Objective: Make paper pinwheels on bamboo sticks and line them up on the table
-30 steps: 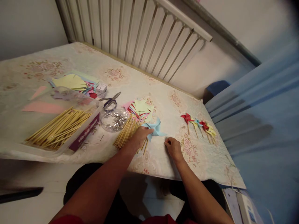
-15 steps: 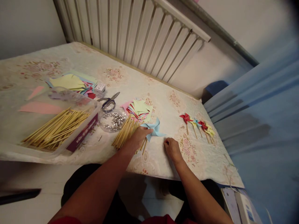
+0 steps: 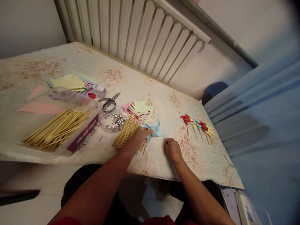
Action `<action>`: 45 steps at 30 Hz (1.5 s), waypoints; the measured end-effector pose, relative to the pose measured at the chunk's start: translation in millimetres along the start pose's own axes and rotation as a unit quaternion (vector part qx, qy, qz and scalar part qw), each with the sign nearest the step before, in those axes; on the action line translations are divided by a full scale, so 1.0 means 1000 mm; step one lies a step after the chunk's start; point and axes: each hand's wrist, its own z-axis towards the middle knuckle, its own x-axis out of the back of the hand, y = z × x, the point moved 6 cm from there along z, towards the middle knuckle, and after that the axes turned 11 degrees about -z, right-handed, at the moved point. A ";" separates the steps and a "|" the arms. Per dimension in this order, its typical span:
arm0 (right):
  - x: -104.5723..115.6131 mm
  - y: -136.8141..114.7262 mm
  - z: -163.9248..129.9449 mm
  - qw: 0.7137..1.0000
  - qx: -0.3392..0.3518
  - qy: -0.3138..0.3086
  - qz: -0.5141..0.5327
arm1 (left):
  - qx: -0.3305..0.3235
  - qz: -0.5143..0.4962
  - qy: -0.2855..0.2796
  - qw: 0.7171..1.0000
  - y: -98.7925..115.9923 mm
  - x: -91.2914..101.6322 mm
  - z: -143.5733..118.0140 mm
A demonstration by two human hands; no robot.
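Note:
A light blue paper pinwheel [image 3: 154, 130] is pinched in my left hand [image 3: 140, 135], its blades spread to the right of my fingertips. Beneath and beside that hand lies a bundle of thin wooden sticks [image 3: 124, 135]. My right hand [image 3: 172, 149] rests just above the tablecloth, right of the pinwheel, with its fingers curled together; whether something small is between them I cannot make out. A stack of cut paper squares [image 3: 140, 110] sits behind the sticks. To the left are a round clear dish of small metal pins [image 3: 113, 122] and dark-handled scissors [image 3: 109, 103].
A clear plastic box [image 3: 59, 153] of sticks stands at the left, with more coloured paper [image 3: 67, 82] and a small white box [image 3: 100, 88] behind it. Several finished pinwheels [image 3: 198, 125] lie at the right. A metal railing [image 3: 140, 34] and a blue curtain [image 3: 264, 109] border the table.

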 end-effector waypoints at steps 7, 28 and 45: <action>-0.002 0.000 0.000 1.000 -0.009 0.007 0.011 | -0.004 -0.009 0.001 1.000 0.001 -0.001 -0.001; 0.070 -0.001 0.006 0.884 -0.109 0.140 0.432 | -0.044 0.007 0.000 0.999 0.017 -0.012 -0.010; 0.068 -0.051 0.010 0.883 -0.063 0.184 0.427 | -0.074 0.003 -0.033 0.997 0.015 -0.016 -0.007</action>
